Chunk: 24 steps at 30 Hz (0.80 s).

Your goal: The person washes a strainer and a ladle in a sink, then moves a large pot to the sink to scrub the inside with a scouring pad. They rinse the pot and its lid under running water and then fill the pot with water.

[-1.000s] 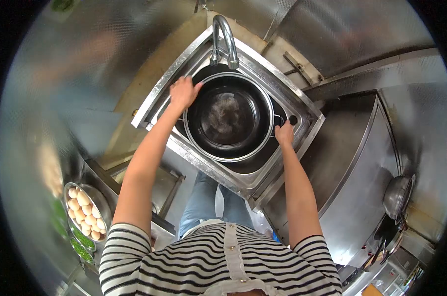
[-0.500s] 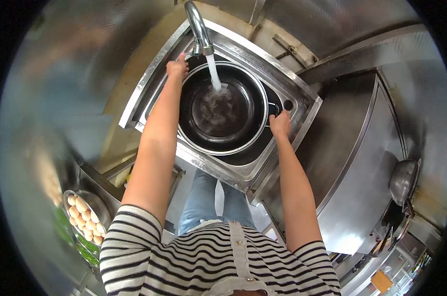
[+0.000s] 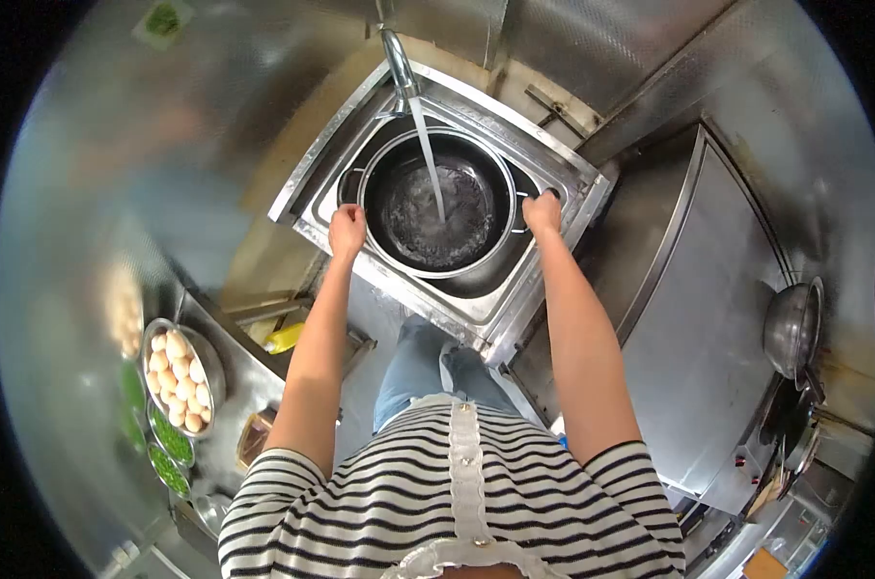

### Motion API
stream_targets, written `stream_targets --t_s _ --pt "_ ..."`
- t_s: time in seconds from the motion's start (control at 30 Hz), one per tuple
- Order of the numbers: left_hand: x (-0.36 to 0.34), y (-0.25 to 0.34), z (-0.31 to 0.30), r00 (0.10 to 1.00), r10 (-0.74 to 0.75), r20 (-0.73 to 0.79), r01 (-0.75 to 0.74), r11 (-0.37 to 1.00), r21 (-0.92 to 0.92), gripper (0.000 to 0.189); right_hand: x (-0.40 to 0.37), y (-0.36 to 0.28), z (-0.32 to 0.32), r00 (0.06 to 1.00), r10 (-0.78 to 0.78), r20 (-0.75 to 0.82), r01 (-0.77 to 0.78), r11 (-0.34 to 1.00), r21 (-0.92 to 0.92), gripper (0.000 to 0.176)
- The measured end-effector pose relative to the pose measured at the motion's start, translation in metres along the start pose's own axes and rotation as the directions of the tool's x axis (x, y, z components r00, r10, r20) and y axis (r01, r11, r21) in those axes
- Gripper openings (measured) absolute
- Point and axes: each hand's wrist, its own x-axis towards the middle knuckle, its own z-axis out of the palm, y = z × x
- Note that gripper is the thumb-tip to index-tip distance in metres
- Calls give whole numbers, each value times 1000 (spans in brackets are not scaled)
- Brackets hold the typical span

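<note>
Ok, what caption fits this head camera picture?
Left hand and right hand steady a dark pot in the steel sink under running tap water.

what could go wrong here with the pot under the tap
1. Water from the curved steel tap is filling the large black round pot with a steel rim; it may grow heavy, and the left hand and right hand at its sides could slip.
2. Tilted or lifted full, it could slosh over the edge of the square steel sink.
</note>
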Motion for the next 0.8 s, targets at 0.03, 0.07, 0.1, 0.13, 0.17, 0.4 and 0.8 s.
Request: stream_targets --t_s 0.03,0.07,0.1,0.13,0.17,0.4,0.8 --pt "-14 -1 -5 999 35 -33 -34 999 38 22 -2 -4 -10 998 -42 41 42 999 19 34" --pt "-25 -1 -10 995 53 -80 -50 998 43 22 -4 -8 -19 997 -59 40 58 998 24 34" --pt "-34 -2 -14 994 58 -96 -54 998 43 22 -5 -13 -30 994 -84 69 84 996 6 31" --pt "-43 -2 -19 993 22 -118 -23 1000 1 22 -7 -17 -41 990 -104 95 106 994 -9 30" --pt "-51 -2 -22 991 -11 -130 6 999 -41 22 -7 -16 -48 991 -104 86 104 995 0 30" --pt "-75 -21 13 932 -363 8 344 877 -336 29 -39 -36 -172 883 -463 81 440 874 203 30" --pt "-84 -61 4 903 -340 262 420 573 -703 23 -347 77 -262 945 -171 -280 279 868 410 25"
